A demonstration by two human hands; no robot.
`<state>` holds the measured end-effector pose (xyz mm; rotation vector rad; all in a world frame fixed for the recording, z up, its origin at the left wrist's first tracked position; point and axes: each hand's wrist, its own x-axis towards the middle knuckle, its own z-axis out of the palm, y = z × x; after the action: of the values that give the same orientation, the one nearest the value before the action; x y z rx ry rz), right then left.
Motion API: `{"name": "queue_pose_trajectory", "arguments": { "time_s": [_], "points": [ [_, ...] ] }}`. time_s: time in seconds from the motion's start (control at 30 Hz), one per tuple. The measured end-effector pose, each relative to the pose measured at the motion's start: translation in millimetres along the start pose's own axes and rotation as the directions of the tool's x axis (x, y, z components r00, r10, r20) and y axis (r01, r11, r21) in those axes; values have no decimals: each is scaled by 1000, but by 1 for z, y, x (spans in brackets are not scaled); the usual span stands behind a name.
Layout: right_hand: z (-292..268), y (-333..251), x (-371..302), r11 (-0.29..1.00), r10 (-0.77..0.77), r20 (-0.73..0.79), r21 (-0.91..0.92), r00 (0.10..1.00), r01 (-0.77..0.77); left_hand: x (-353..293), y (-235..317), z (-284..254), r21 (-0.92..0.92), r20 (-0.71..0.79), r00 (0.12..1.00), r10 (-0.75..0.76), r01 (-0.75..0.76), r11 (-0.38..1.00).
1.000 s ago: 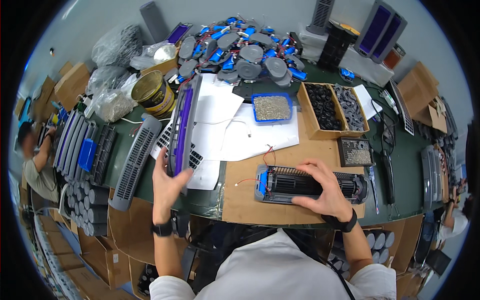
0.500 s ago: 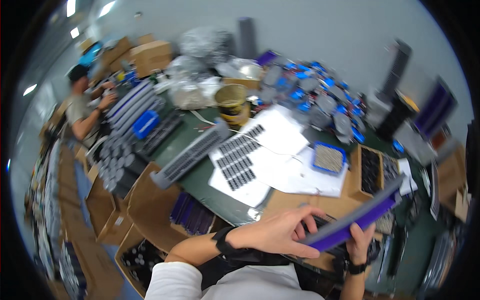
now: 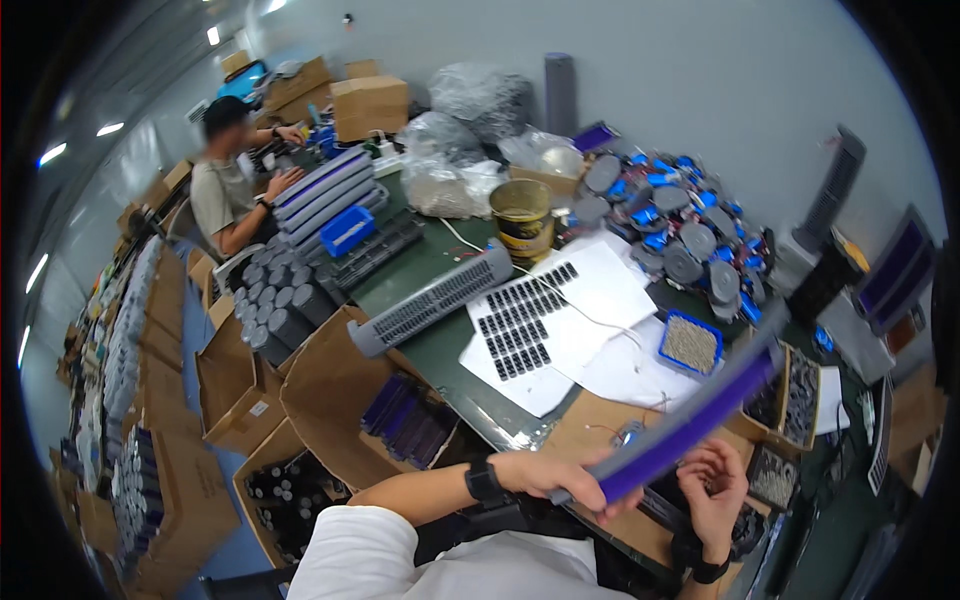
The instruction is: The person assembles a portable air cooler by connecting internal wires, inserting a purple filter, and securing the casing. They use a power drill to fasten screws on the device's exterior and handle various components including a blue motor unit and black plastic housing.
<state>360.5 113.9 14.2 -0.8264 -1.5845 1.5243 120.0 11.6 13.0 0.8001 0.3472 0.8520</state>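
Observation:
A long grey plastic housing with a purple face (image 3: 690,425) slants up and to the right over the table, its far end blurred. At its lower end my left hand (image 3: 575,482) is closed round it. Beside the purple face, my right hand (image 3: 715,490) has loosely bent fingers and appears apart from the housing, with nothing visible in it. Beneath the two hands lies a cardboard sheet (image 3: 580,435) with dark parts partly hidden.
White papers with rows of small black pieces (image 3: 515,335), a grey grille housing (image 3: 440,300), a blue tray of small parts (image 3: 690,343) and a yellow-black bucket (image 3: 522,225) lie ahead. Motors (image 3: 690,240) are heaped behind. Open cartons (image 3: 330,365) stand left. A co-worker (image 3: 225,190) sits far left.
My right hand has come off the housing and curled loosely beside it. My left hand now grips its lower end, and the housing tilts more steeply. The view has shifted left.

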Motion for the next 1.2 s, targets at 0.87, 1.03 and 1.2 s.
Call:
{"name": "queue_pose_trajectory", "arguments": {
  "time_s": [0.87,1.03,1.2],
  "points": [
    [3,-17,-18,553,-209,303,-747,930,368,46,62,-42,-310,-148,963,226,-262,914],
    [6,-15,-13,599,-181,318,-715,931,361,35,31,-32,-151,-230,944,239,-277,949],
    [21,-4,-1,625,-247,336,-661,909,415,30,14,-32,-157,-320,903,287,-350,924]
  ]
}}
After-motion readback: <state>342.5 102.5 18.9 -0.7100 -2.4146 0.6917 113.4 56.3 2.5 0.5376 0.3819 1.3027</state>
